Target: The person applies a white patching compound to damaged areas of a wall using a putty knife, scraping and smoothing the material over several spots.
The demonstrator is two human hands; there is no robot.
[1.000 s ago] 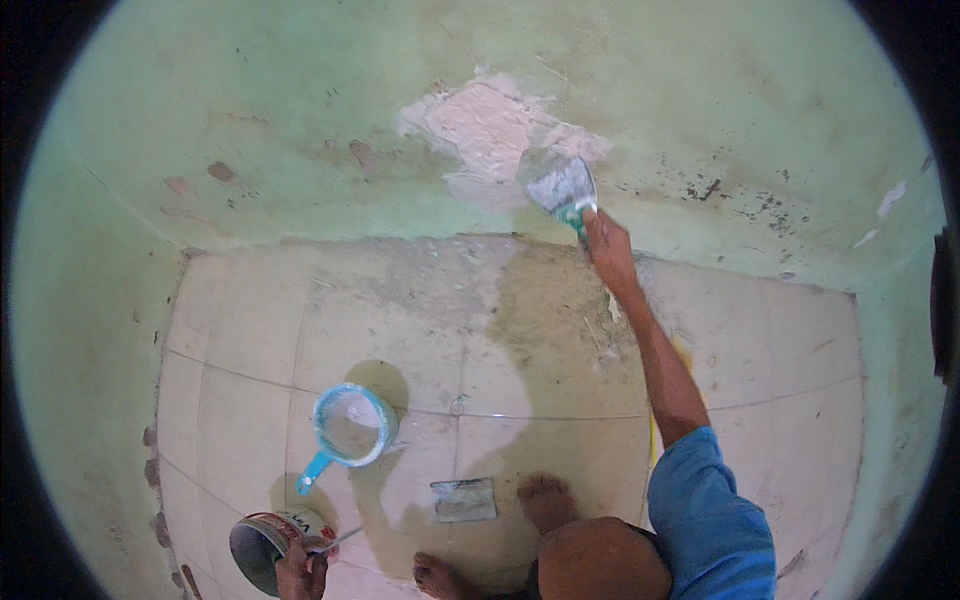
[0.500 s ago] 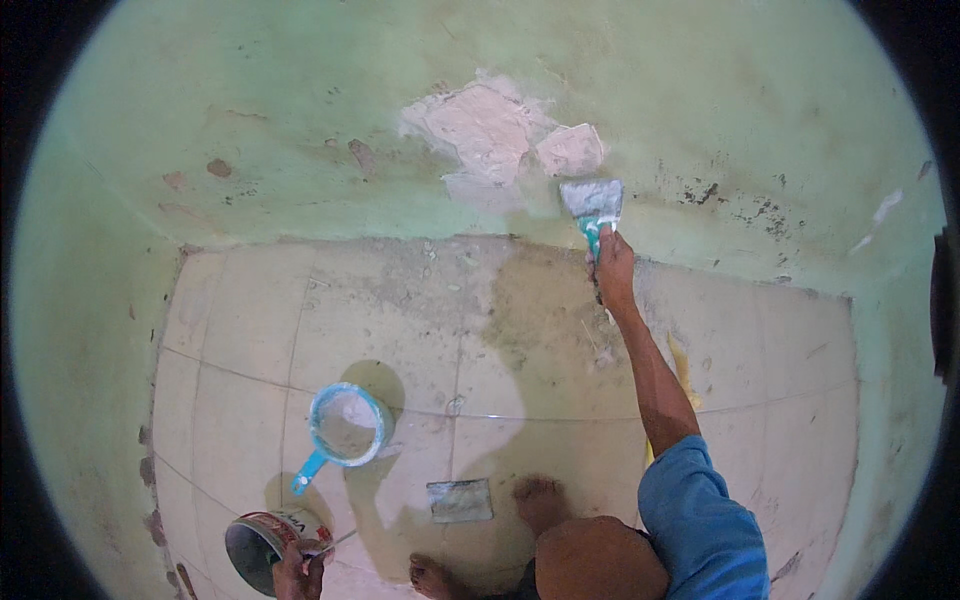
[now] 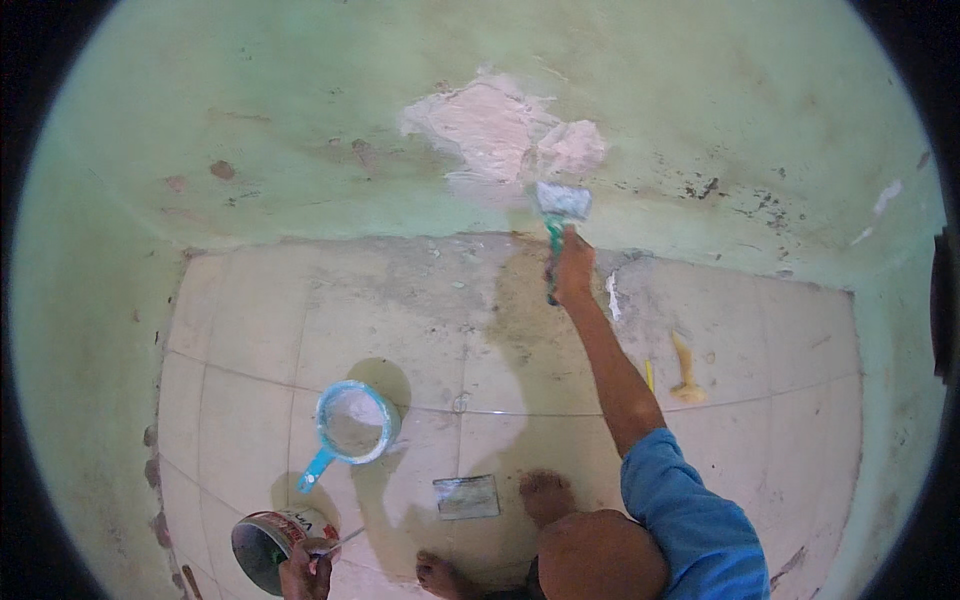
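Note:
My right hand [image 3: 572, 268] grips the teal handle of a putty knife, its wide, white-smeared blade [image 3: 564, 200] just below a pale pinkish-white filler patch [image 3: 490, 125] on the green wall. The blade looks slightly blurred. At the lower left, my left hand [image 3: 304, 574] is closed beside the rim of a tipped round bucket [image 3: 262, 530]. A thin grey flat tool [image 3: 348, 537], seen nearly edge-on, sticks out from its fingers; a bit of green shows on the other side. The rest of that tool is hidden.
A blue long-handled dipper [image 3: 355, 425] with whitish material stands on the tiled floor [image 3: 250, 310]. A flat rectangular plate [image 3: 467, 497] lies near my bare feet [image 3: 546, 497]. Yellowish pieces [image 3: 684, 370] lie right of my forearm. The wall meets the floor just beyond my right hand.
My right hand and the putty knife have moved left along the wall's base. The filler between the large patch and the smaller right one is now joined and spread. My left hand stays by the bucket.

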